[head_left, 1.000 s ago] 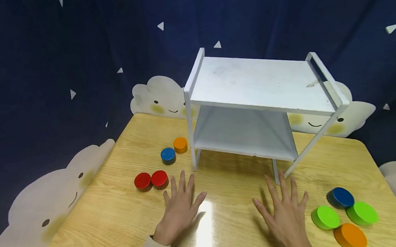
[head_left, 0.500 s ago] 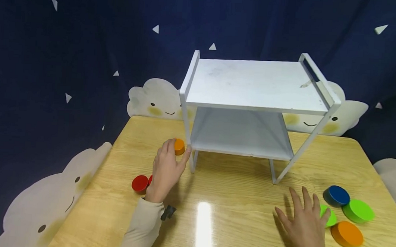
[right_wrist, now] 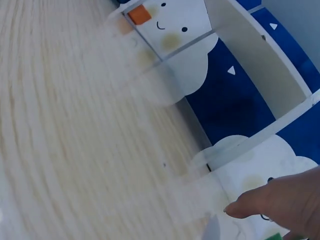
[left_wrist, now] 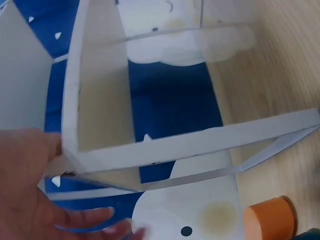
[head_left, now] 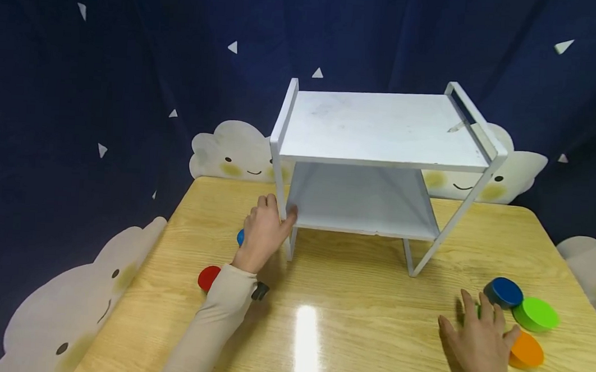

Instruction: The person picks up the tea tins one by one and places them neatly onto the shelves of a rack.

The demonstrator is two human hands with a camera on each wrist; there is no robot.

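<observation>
My left hand (head_left: pixel 265 229) reaches around the left front leg of a white two-tier shelf (head_left: pixel 387 126), at the height of its lower board. In the left wrist view, its thumb is at the board's corner and its fingers extend apart outside the leg. An orange cylinder (left_wrist: pixel 270 220) lies nearby; in the head view the hand hides it. Over at the right, my right hand (head_left: pixel 482 342) spreads its fingers above a light green cylinder, mostly covered in the head view. A bit of that green cylinder (right_wrist: pixel 274 237) shows beneath the thumb in the right wrist view.
Beside the right hand sit a dark blue cylinder (head_left: pixel 505 292), another light green cylinder (head_left: pixel 536 315) and an orange cylinder (head_left: pixel 528 351). Left of the shelf are a red cylinder (head_left: pixel 208 278) and a partly hidden blue cylinder (head_left: pixel 241 237). A dark curtain (head_left: pixel 184 45) hangs behind the wooden table (head_left: pixel 361 324).
My left hand has moved from the table's front up and forward to the shelf's left leg. My right hand has shifted right, from the bare tabletop to over the near green cylinder.
</observation>
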